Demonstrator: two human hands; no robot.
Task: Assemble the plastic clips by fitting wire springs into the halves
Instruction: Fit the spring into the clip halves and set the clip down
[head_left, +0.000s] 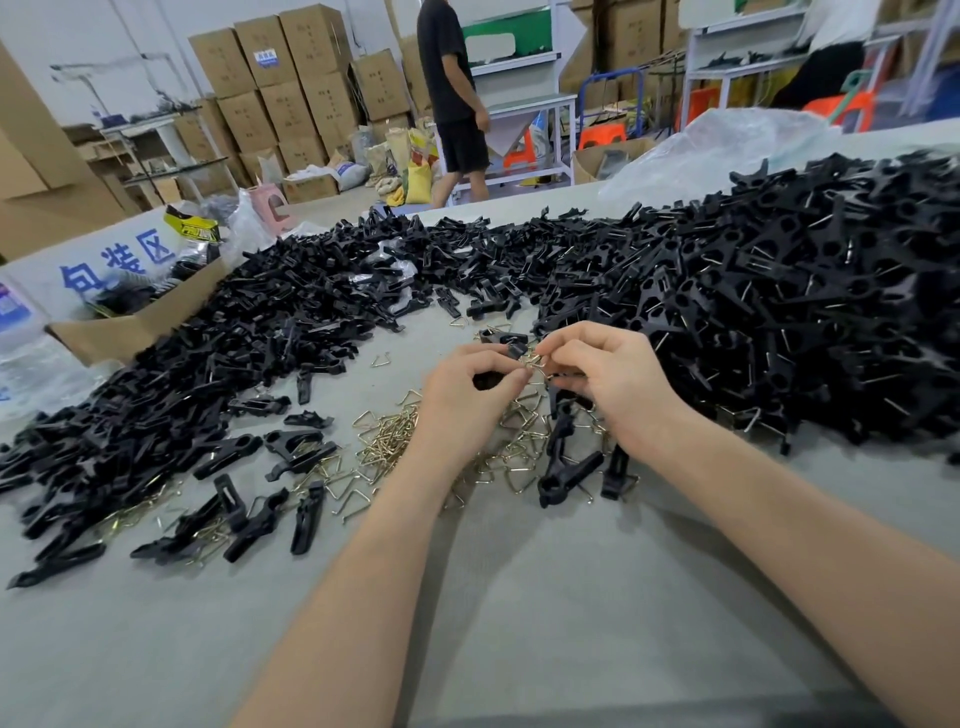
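Observation:
My left hand (467, 395) and my right hand (608, 384) meet over the middle of the grey table (493, 597). Between their fingertips is a brass wire spring (535, 360), pinched from both sides. My left hand's curled fingers also hold a black plastic clip half (485, 381). A second black piece (566, 383) shows under my right hand's fingers. A loose heap of brass wire springs (384, 441) lies under and left of my wrists. Black clip halves (234, 364) are piled at the left. A bigger pile of assembled clips (779, 301) fills the right.
Several single black clips (566, 467) lie near my wrists. An open cardboard box (140, 322) stands at the table's left edge and a clear plastic bag (727, 145) at the far right. A person (452, 98) walks beyond the table among stacked cartons (291, 88).

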